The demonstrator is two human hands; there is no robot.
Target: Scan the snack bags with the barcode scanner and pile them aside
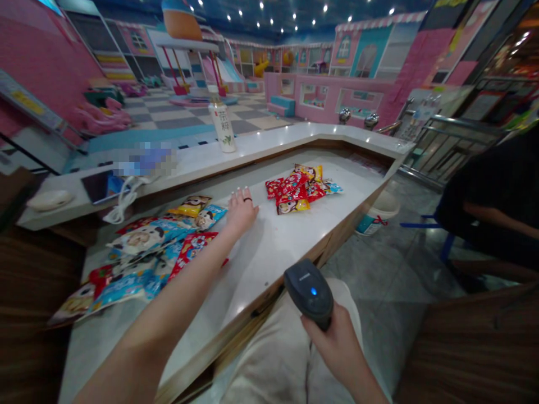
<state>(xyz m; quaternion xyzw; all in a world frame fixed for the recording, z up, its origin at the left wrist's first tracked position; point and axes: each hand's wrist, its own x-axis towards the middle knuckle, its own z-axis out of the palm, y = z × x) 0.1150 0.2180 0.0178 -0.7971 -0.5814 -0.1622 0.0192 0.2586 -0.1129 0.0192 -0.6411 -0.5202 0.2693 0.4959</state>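
Observation:
My right hand [337, 339] grips a dark barcode scanner [309, 289] above my lap, and a blue light glows on its top. My left hand [242, 210] reaches over the white desk [269, 252] with its fingers stretched out and holds nothing that I can see. Just left of those fingers lies a blue snack bag [210, 215]. A larger heap of blue, red and yellow snack bags [143, 238] spreads over the desk's left side, partly hidden by my left forearm. To the right of my left hand is a smaller pile of red and yellow snack packets [295, 188].
On the raised ledge [269, 139] stand a bottle [222, 126], a white cable [122, 202] and a pale oval object [50, 200]. Right of the desk are a white bucket [385, 210] and a seated person in dark clothes [501, 185]. Beyond lies a play area.

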